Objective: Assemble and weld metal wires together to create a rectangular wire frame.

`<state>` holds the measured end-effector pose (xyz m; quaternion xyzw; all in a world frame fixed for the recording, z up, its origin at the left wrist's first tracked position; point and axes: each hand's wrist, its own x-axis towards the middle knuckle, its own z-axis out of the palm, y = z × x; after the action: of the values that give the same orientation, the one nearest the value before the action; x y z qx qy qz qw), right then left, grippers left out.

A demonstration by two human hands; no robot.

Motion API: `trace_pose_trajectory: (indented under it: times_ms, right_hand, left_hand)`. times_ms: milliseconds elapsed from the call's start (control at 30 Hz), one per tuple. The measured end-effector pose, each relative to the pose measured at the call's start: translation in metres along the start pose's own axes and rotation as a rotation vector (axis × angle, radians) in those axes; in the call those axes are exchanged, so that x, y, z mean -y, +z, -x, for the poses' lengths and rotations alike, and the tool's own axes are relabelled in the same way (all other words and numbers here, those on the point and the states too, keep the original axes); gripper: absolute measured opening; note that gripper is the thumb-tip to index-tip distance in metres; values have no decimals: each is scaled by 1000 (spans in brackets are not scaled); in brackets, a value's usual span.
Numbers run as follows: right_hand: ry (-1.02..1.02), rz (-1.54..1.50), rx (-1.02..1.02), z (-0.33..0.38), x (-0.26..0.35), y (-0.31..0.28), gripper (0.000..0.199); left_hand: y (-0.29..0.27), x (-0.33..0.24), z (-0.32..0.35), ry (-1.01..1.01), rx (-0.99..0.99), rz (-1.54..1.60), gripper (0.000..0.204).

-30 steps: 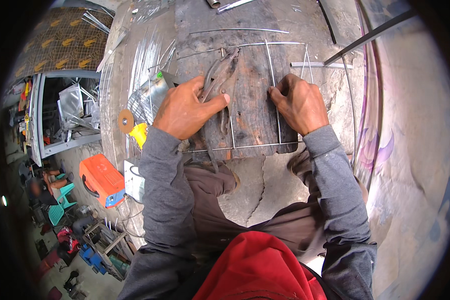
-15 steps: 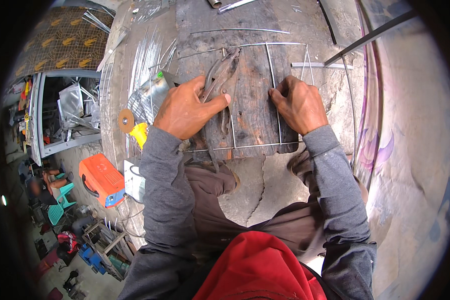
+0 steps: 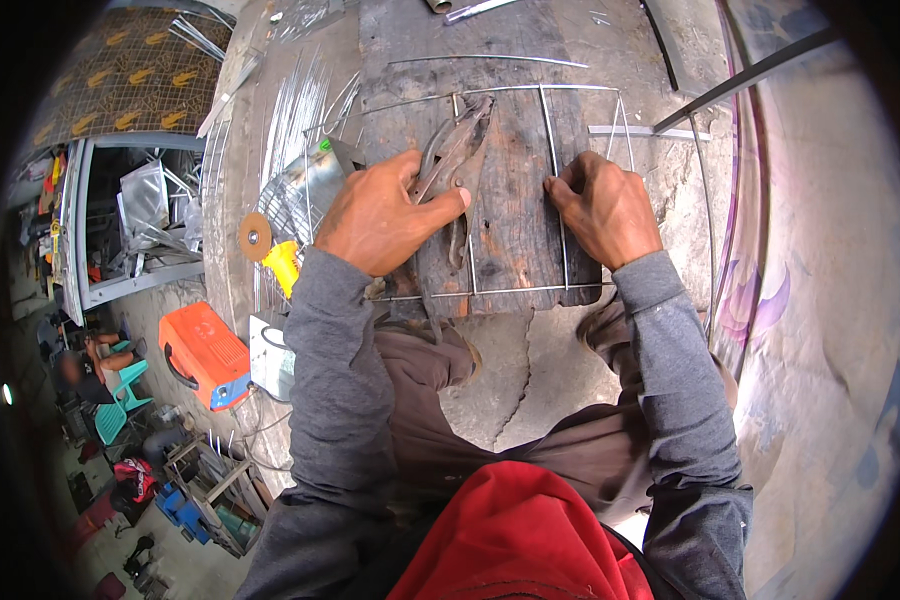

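Note:
A frame of thin metal rods (image 3: 520, 291) lies over a dark, scorched wooden board (image 3: 515, 240). My left hand (image 3: 378, 215) is closed around a rusty plier-like clamp (image 3: 460, 160), the thumb pressed near its pivot. The clamp's far end reaches the frame's far rod; whether it bites on the rod is unclear. Across the board, my right hand (image 3: 610, 208) has thumb and fingers pinched at an upright crossing rod (image 3: 553, 150) of the frame. Its curled fingertips are partly hidden. A loose rod (image 3: 490, 59) lies beyond the frame.
Left of the board are an angle grinder disc (image 3: 255, 236) with a yellow guard, sheet metal (image 3: 295, 195) and several thin rods (image 3: 292, 125). An orange machine (image 3: 205, 355) stands lower left. A dark metal bar (image 3: 745, 80) slants in at right. Another person (image 3: 95, 375) sits far left.
The view has shifted slightly, so the board and frame sit a little further right. Both hands keep their hold on the clamp and the rod.

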<state>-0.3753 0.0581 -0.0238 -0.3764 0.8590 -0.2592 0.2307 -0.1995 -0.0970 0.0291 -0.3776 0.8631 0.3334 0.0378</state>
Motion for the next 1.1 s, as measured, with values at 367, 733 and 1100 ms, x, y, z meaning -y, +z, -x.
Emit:
trace_pose_trajectory:
  times_ms: [367,733,1100]
  right_hand:
    - [-54,83,-24,-5,-7,3,31]
    - [-120,64,-129,4,-14,13,33]
    - [-98,38,-90,5,-14,11,33]
  left_hand:
    - [8,-29,-7,11,74,-185,50]
    - [40,-29,-3,149,-57,-175,53]
    - [30,-27,-8,63,17,-236,60]
